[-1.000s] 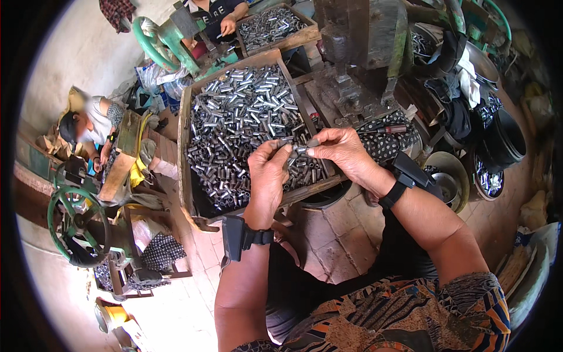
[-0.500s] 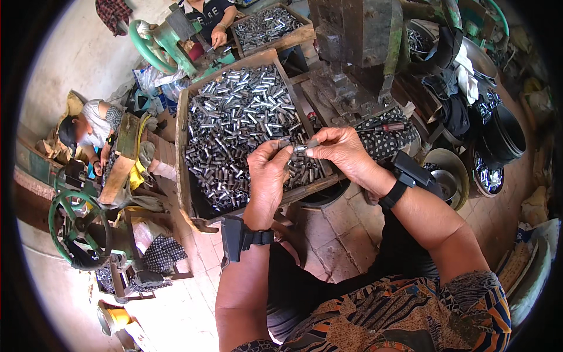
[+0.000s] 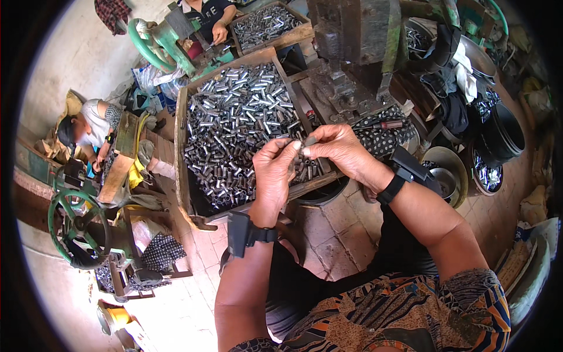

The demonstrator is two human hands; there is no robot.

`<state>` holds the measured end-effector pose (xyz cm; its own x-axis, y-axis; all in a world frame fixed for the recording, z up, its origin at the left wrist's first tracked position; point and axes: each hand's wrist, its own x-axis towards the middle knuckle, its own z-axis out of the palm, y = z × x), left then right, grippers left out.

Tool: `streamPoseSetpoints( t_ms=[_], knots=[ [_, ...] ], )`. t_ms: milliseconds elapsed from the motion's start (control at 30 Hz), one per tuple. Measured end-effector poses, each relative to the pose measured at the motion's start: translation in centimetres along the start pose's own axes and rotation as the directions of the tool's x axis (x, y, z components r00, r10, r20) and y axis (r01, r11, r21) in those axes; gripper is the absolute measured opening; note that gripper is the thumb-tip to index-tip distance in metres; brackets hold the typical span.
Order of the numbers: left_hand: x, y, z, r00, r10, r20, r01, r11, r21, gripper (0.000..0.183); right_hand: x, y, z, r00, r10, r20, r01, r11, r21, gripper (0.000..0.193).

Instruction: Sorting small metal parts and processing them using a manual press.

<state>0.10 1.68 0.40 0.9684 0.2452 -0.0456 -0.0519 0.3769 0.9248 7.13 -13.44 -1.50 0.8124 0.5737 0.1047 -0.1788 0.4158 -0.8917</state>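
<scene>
My left hand [image 3: 274, 173] and my right hand [image 3: 342, 150] meet above the near right part of a wooden tray [image 3: 181, 138]. Thumb and fingers of each are pinched together, fingertips touching those of the other hand. Between them is a small metal sleeve [image 3: 302, 146], now almost wholly covered by the fingers. Short metal sleeves [image 3: 240, 117] fill the tray in a loose heap, bright at the far side and darker nearer me.
A dark metal press [image 3: 352, 76] stands beyond my right hand. Nearby lies a screwdriver [image 3: 387, 125] on dotted cloth. Tubs, including a black bucket [image 3: 501, 132], stand at right. Two people work at green-wheeled machines [image 3: 79, 229] on the left and far side.
My hands have drawn closer together, the left shifting slightly right and the right slightly left. The shiny sleeve that showed between the fingertips is now mostly covered.
</scene>
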Motion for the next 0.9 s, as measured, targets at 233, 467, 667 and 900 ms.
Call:
streamPoseSetpoints(
  t_ms=[233,467,667,900],
  knots=[
    [0.1,-0.9,0.8,0.996,0.021,-0.092,-0.008,0.990,0.139,0.004,0.1,-0.7,-0.4,1.000,0.008,0.000,-0.008,0.992,-0.125,0.015],
    [0.9,-0.9,0.8,0.995,0.049,-0.082,-0.037,0.989,0.142,0.002,-0.1,-2.9,-1.4,0.974,-0.181,-0.139,0.128,0.937,-0.324,0.024],
    [2.0,-1.6,0.9,0.993,0.089,-0.079,-0.071,0.975,0.210,0.004,-2.3,-8.4,-4.4,0.822,-0.430,-0.373,0.298,0.883,-0.363,0.025],
    [3.8,-3.0,0.1,0.984,0.115,-0.133,-0.070,0.950,0.304,0.009,-4.8,-16.5,-10.1,0.491,-0.762,-0.423,0.433,0.635,-0.640,0.046]
  ],
)
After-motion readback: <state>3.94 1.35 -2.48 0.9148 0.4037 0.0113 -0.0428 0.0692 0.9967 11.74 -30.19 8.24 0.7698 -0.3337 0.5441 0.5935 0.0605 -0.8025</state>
